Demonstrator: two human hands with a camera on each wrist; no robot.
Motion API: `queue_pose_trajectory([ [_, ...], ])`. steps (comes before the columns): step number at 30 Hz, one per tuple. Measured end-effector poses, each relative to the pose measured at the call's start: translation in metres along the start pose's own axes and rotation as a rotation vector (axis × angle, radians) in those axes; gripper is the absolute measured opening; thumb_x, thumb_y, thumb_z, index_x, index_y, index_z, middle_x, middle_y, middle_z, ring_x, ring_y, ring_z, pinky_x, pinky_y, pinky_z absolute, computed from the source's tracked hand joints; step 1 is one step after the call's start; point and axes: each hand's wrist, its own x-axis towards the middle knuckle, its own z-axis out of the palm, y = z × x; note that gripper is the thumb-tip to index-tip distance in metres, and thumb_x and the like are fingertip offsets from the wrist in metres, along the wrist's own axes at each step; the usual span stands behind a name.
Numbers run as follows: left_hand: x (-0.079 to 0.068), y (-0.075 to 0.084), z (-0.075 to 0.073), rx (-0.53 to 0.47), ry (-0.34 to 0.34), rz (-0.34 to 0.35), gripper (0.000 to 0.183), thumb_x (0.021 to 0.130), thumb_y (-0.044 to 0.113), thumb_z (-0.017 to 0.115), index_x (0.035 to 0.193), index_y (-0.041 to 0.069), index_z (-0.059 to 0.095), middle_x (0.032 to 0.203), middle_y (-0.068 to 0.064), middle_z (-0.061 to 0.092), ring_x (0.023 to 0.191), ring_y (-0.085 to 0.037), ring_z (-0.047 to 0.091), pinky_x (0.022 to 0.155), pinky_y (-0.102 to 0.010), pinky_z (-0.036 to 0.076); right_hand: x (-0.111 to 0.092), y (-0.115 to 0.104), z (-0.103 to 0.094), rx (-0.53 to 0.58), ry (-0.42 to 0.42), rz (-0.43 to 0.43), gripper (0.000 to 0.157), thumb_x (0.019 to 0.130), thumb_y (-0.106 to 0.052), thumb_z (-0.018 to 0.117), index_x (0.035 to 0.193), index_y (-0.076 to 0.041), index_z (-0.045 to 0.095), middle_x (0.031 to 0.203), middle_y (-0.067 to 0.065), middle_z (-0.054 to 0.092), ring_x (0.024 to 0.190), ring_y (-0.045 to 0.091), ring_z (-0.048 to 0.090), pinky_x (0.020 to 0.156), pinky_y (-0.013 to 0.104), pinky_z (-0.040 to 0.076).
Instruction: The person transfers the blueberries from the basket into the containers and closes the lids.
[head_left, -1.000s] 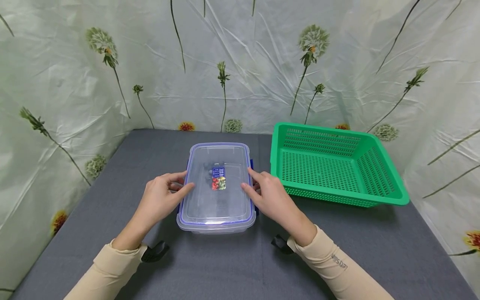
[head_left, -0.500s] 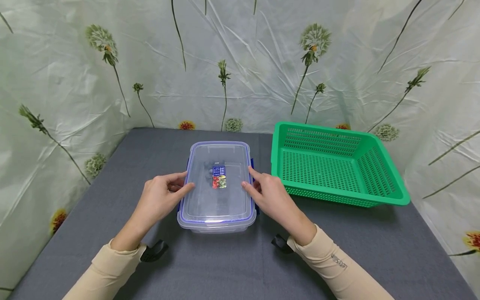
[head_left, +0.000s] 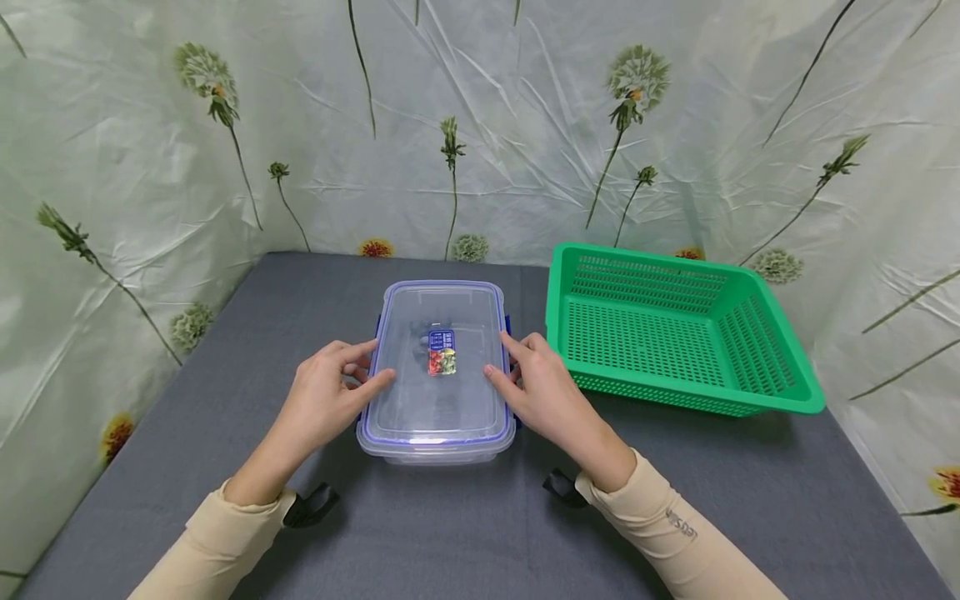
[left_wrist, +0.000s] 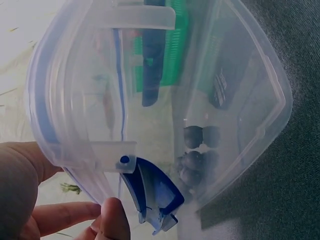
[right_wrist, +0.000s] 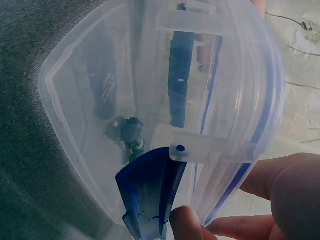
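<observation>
A clear plastic food container sits on the table under a transparent lid (head_left: pixel 405 408) with a blue seal line. A colourful sticker (head_left: pixel 442 352) marks the lid's middle. My left hand (head_left: pixel 324 387) grips the lid's left edge, thumb on top and fingers at the side. At the right edge, my right hand (head_left: pixel 546 387) holds it the same way. In the left wrist view a blue latch (left_wrist: pixel 155 192) hangs flared outward beside the fingertips; the right wrist view has another flared blue latch (right_wrist: pixel 150 192). Several small dark round things (left_wrist: pixel 192 165) show through the container wall.
A green perforated basket (head_left: pixel 645 337) stands at the back right, close to my right hand. Grey cloth covers the table (head_left: pixel 442 533). Behind it hangs a pale flower-printed curtain (head_left: pixel 322 108). A black strap (head_left: pixel 311 504) sticks out at my left cuff.
</observation>
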Motion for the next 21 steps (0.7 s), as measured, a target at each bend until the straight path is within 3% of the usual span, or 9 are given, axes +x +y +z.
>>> queue_pose_trajectory([
  [11, 0.0032, 0.0033, 0.002, -0.028, 0.06, -0.01, 0.049, 0.098, 0.023, 0.079, 0.14, -0.001, 0.069, 0.11, -0.019, 0.071, 0.089, -0.025, 0.073, 0.074, -0.03, 0.055, 0.0007, -0.0038, -0.0001, -0.012, 0.028, 0.013, 0.066, 0.104, -0.032, 0.073, 0.156, 0.001, 0.051, 0.113, 0.017, 0.062, 0.091, 0.02, 0.058, 0.07, 0.03, 0.05],
  [21, 0.0053, 0.0025, 0.0059, 0.0, 0.055, -0.036, 0.05, 0.1, 0.025, 0.077, 0.14, -0.002, 0.068, 0.109, -0.019, 0.071, 0.088, -0.024, 0.07, 0.071, -0.03, 0.05, 0.0041, -0.0028, 0.0009, -0.01, 0.062, -0.024, 0.06, 0.104, -0.027, 0.072, 0.152, 0.005, 0.055, 0.112, 0.018, 0.063, 0.092, 0.022, 0.062, 0.069, 0.029, 0.052],
])
